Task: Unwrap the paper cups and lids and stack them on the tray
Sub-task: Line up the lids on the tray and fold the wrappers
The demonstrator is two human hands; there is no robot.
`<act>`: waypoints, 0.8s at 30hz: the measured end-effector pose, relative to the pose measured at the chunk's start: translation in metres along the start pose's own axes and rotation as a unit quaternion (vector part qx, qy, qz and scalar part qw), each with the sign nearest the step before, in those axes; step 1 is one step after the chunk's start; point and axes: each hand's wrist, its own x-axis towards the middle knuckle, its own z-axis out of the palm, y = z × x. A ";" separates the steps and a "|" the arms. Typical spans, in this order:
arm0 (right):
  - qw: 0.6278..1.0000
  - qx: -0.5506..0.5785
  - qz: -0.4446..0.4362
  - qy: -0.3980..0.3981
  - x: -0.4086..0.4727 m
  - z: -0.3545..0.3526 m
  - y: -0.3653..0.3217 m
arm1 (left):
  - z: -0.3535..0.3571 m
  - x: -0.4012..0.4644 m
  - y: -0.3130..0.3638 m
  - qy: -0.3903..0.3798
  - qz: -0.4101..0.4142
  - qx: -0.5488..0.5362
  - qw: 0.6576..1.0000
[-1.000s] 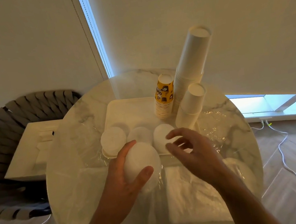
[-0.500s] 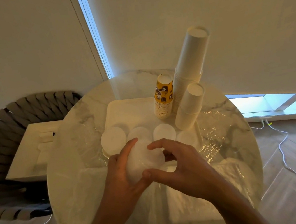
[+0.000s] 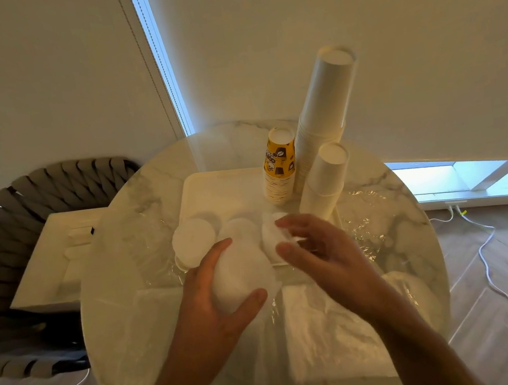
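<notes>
White thin-plastic lids form the working load at this moment. At the left of the round marble-pattern table (image 3: 128, 228), a low stack of white round lids (image 3: 194, 243) sits at the near-left edge of the cream rectangular tray (image 3: 210, 191), with a second low lid stack (image 3: 241, 230) just beside it.

The left hand (image 3: 215, 300) has its grip closed around a short stack of white lids (image 3: 241, 278), thumb on the near rim and fingers on the far rim, held just above the table in front of the tray. Judgement: the stack is light and semi-rigid; the lids are thin, nest loosely and are likely to slide against each other. Take hold across the diameter at the rims, with even pressure, and keep the stack level. Excess squeeze may buckle the edges.

The right hand (image 3: 322, 257) pinches what appears to be one white lid (image 3: 272, 232) over the near edge of the tray; motion blur prevents confirming the contact.

Clear crinkled plastic wrap (image 3: 364, 229) lies spread on the table around the tray. It is soft and slippery; keep it clear of the tray.

At the right rear of the tray stand a yellow printed paper cup stack (image 3: 280, 169), a tall white paper cup stack (image 3: 323, 118) and a shorter white paper cup stack (image 3: 325, 179), all inverted. Judgement: these are light and easily toppled.
</notes>
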 end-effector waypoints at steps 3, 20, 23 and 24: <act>0.986 -0.111 0.003 0.122 0.017 -0.023 0.025 | -0.003 -0.001 0.000 0.007 -0.010 -0.005 1.000; 0.867 -0.481 0.119 0.053 0.068 -0.041 0.143 | -0.009 -0.005 -0.001 0.023 -0.015 -0.019 0.999; 0.872 -0.469 0.128 0.059 0.068 -0.043 0.145 | -0.010 -0.004 -0.002 0.030 -0.014 -0.024 0.999; 0.872 -0.468 0.129 0.061 0.068 -0.043 0.145 | -0.010 -0.003 -0.002 0.030 -0.013 -0.023 0.999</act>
